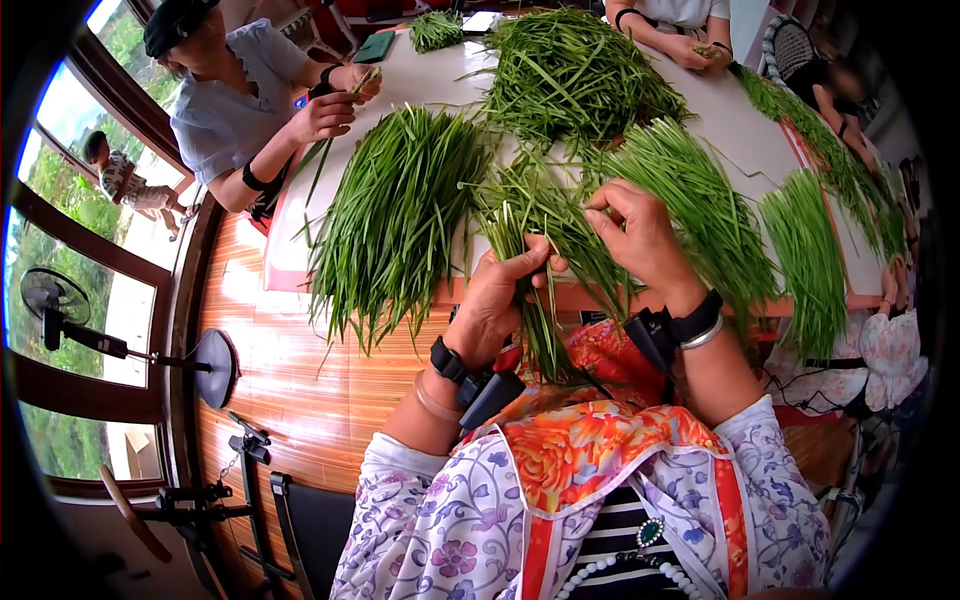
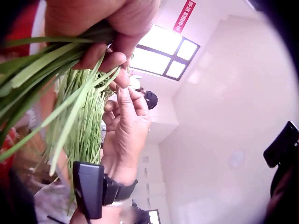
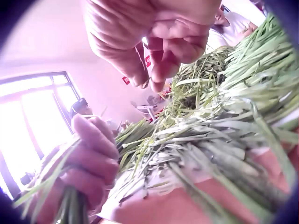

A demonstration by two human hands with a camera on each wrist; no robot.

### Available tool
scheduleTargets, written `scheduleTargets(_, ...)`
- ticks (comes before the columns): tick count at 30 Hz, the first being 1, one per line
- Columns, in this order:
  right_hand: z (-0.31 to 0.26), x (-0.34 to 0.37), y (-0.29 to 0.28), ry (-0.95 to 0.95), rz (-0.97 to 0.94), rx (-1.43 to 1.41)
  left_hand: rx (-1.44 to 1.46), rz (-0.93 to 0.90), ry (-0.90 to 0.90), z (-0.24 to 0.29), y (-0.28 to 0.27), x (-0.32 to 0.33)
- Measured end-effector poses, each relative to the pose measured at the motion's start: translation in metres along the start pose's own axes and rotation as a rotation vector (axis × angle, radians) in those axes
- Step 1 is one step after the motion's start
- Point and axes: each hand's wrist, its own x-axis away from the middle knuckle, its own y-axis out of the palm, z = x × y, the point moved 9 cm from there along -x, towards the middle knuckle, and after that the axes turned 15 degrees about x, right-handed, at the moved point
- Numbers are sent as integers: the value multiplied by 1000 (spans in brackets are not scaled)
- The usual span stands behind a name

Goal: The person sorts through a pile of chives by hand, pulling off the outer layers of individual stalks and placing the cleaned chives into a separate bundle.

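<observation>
My left hand (image 1: 488, 308) grips a bunch of garlic chives (image 1: 541, 335), pale stem ends up past the thumb and green leaves trailing down toward my lap. In the left wrist view, a few loose leaves (image 2: 70, 119) stick out from under its fingers. To the right, over the table edge, my right hand (image 1: 645, 238) is raised with thumb and forefinger pinched together. A tiny greenish scrap (image 3: 146, 84) shows between those fingertips in the right wrist view. Beneath and beyond both hands lies a loose, tangled heap of chives (image 1: 545, 205).
Neat chive piles lie on the table to the left (image 1: 400, 205) and right (image 1: 690, 190), with a big heap (image 1: 570, 75) behind. Another person (image 1: 245, 120) works chives at the left side; other people sit at the back and right. A standing fan (image 1: 210, 368) is on the floor.
</observation>
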Motion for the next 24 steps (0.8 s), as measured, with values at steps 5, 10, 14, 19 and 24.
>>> scheduleTargets(5, -24, 5, 5, 65, -66, -171, -5, 34, 74, 6, 3, -2)
scheduleTargets(10, -34, 9, 12, -5, -113, -131, 1, 69, 123, 6, -2, -5)
scheduleTargets(14, -24, 18, 17, 94, -133, -213, 75, 33, 120, 7, -3, -4)
scheduleTargets(19, -14, 45, 52, 264, -449, -556, 225, -85, 149, 10, -3, -8)
scheduleTargets(24, -13, 57, 61, 321, -536, -577, 131, -61, 199, 15, 2, -6)
